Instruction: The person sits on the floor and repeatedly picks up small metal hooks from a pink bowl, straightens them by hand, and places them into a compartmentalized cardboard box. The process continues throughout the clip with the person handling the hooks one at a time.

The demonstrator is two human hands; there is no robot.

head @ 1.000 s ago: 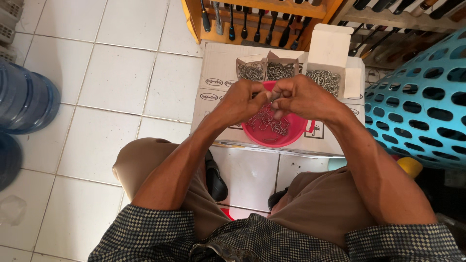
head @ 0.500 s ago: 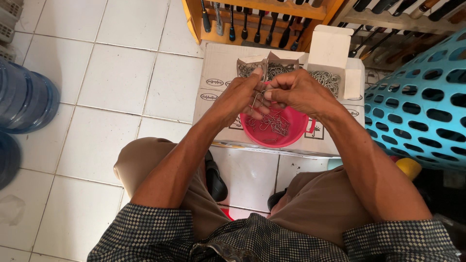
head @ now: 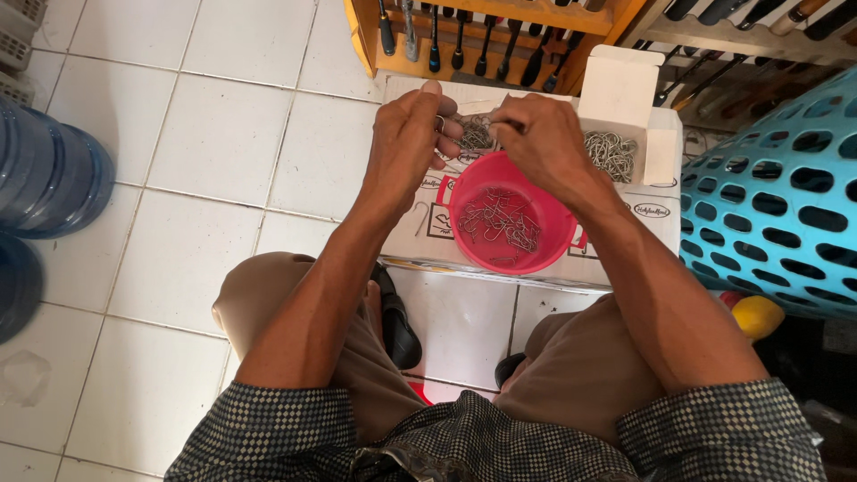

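both hands, left hand (head: 406,143) and right hand (head: 540,138), pinch a tangle of metal hooks (head: 475,134) at upper centre, above the pink bowl (head: 511,223). best to tease one hook free slowly, keeping it over the bowl so strays drop in.

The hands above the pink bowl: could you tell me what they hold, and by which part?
Both the left hand and right hand pinch small metal hooks at the fingertips; the exact part cannot be told.

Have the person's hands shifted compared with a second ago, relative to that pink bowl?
Yes. Both the left hand and right hand have moved away from the person: earlier they covered the pink bowl; now they sit beyond its far rim, over the cardboard box.
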